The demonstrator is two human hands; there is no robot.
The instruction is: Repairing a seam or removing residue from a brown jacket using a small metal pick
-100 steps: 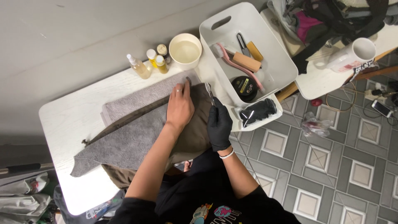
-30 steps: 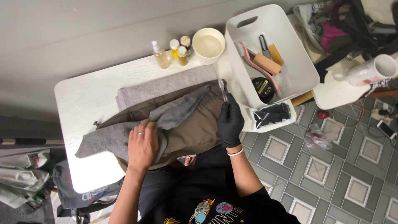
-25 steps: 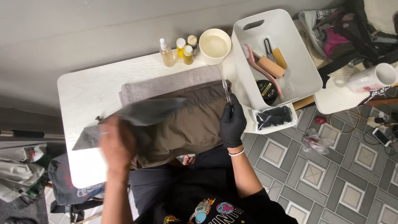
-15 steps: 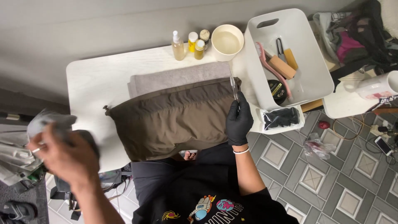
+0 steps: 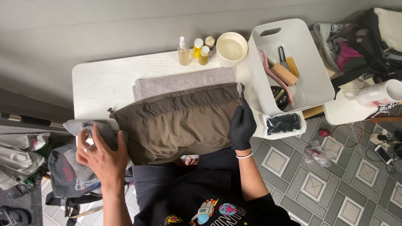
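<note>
Closest in, the bare left hand point(image 5: 101, 155) has its fingers curled around a bunched grey cloth point(image 5: 90, 127) off the white table's point(image 5: 104, 79) left edge. The black-gloved right hand point(image 5: 242, 125) pinches a small metal spoon-like tool point(image 5: 239, 93) at the olive-brown padded garment's point(image 5: 176, 121) right edge. Beyond that, a grey towel point(image 5: 184, 81), then small bottles point(image 5: 197, 49) and a cream bowl point(image 5: 231, 48).

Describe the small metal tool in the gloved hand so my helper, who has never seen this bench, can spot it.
Start at the white table with the olive-brown garment spread over it. At the garment's right edge, beside the white bin, the black-gloved right hand pinches a thin metal tool. It alone is slender, silvery and round-tipped, unlike the brushes in the bin.
</note>
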